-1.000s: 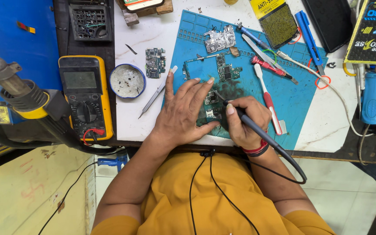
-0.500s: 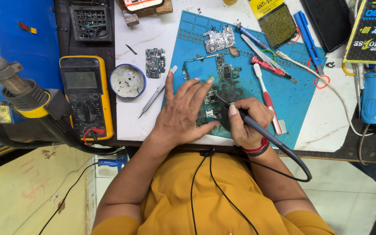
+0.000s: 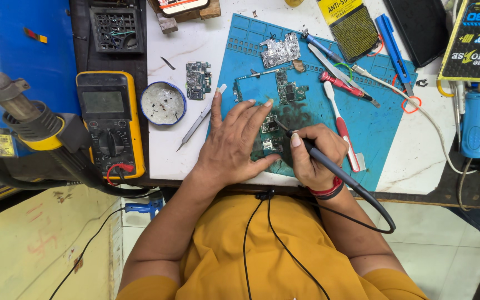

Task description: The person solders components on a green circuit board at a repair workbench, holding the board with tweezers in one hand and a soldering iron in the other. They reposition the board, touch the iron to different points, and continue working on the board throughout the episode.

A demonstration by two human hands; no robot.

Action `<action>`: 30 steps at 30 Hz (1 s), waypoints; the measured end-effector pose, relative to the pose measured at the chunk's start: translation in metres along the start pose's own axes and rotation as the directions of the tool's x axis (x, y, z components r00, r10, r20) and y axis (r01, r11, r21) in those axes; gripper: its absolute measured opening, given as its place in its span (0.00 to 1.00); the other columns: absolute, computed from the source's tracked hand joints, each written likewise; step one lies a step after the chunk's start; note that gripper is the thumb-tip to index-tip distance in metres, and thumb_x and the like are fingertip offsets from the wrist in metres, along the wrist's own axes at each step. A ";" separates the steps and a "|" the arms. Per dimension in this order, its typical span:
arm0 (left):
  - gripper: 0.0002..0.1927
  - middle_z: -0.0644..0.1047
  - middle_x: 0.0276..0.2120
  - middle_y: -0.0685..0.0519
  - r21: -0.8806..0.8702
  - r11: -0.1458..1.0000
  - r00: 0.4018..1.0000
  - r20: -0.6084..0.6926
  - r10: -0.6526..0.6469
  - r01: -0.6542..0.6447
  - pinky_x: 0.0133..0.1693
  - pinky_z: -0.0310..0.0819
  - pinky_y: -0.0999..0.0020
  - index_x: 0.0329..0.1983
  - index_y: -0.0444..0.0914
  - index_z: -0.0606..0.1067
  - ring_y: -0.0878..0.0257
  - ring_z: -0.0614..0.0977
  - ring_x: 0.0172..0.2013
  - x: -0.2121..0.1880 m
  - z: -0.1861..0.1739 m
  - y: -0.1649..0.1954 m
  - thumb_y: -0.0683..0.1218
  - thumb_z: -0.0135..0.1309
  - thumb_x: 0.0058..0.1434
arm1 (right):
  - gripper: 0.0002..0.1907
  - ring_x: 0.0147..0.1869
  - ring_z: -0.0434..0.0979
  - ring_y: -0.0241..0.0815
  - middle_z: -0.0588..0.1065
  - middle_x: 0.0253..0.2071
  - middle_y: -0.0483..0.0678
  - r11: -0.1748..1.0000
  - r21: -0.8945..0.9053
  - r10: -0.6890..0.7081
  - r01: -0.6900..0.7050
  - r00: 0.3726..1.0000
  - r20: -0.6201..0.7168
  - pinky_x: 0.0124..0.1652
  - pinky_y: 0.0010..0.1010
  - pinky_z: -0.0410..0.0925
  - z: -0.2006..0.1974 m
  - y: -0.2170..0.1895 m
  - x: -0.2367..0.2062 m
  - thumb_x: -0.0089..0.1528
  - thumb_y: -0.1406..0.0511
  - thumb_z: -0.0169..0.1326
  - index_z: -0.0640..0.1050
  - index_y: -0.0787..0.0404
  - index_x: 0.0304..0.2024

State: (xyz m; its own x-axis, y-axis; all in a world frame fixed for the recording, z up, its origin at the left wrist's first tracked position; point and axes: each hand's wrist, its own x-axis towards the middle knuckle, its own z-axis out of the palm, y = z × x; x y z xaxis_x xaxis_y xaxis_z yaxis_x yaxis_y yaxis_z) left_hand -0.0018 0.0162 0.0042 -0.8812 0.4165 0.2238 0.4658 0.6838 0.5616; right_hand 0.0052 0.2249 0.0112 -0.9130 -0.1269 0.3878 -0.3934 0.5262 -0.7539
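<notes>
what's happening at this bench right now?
A person in a yellow shirt is working on a small circuit board on a blue work mat. The left hand lies flat, pinning the board; the right hand holds a corded soldering iron like a pen, tip at the board. A yellow multimeter, round tin, tweezers and more boards lie around.

top: mustard-yellow short-sleeved shirt, sleeves ending above the elbows | forearms: bare | left hand [image 3: 233,143]: no ring or band | right hand [image 3: 313,157]: red and black bands stacked at the wrist | thin black cable: two strands hanging down the chest
</notes>
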 end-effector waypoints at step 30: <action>0.56 0.75 0.56 0.45 -0.010 1.000 1.000 0.000 -0.010 0.010 0.71 0.31 0.33 0.74 0.37 0.58 0.51 0.71 0.64 0.001 0.000 0.001 0.63 0.70 0.48 | 0.06 0.25 0.71 0.43 0.73 0.26 0.51 1.000 0.000 -0.020 0.020 1.000 -0.010 0.29 0.32 0.61 0.000 -0.001 0.001 0.65 0.70 0.57 0.75 0.66 0.34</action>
State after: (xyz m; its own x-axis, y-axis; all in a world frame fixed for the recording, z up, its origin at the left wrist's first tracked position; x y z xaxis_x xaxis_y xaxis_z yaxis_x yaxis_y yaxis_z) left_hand -0.0021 0.0171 0.0054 -0.8859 0.4093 0.2183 0.4560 0.6817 0.5722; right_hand 0.0043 0.2243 0.0127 -0.9039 -0.1287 0.4080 -0.4114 0.5234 -0.7462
